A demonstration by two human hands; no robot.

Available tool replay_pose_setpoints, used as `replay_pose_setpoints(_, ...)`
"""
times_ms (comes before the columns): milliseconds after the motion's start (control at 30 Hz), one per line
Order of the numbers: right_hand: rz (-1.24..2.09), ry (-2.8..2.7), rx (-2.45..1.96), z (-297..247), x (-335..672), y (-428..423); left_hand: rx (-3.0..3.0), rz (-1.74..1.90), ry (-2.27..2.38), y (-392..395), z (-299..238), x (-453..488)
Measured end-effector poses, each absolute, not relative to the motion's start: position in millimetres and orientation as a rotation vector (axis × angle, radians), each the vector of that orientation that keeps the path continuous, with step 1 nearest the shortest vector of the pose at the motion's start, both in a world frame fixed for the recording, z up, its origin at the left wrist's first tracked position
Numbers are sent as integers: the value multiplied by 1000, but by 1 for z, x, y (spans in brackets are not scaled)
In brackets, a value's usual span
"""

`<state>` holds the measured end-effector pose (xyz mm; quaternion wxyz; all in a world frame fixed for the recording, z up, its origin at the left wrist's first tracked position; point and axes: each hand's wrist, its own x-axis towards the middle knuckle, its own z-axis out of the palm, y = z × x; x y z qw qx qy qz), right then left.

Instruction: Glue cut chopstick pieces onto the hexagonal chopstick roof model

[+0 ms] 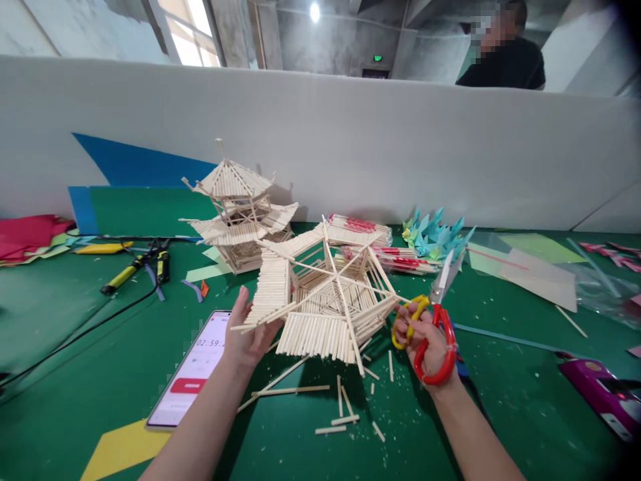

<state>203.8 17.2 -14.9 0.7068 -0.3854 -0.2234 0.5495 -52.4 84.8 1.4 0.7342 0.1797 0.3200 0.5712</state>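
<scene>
A half-roofed model of thin wooden sticks (320, 341), six-sided with a spoked frame on top, is held up above the green table. My left hand (250, 334) grips its left side, thumb up and fingers underneath. In my right hand (423, 334) are scissors (441, 287) with one yellow and one red handle, blades pointing up and away. The right fingertips also reach the model's right edge. Loose stick pieces (345, 401) lie on the table below. Behind to the left stands a tiered stick pagoda (235, 220).
A phone (185, 374) with a timer lies by my left forearm. Pliers (135, 267) and a cable are at left. Bagged sticks (358, 230) and blue paper folds (438, 234) stand along the white partition (320, 140). A purple device (601, 394) sits right. A person (511, 53) is beyond.
</scene>
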Motion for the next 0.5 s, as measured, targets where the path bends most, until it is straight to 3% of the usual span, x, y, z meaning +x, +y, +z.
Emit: replay_pose_setpoints(500, 1210, -425, -921, -15, 166, -31, 349, 1234, 746, 113, 1, -66)
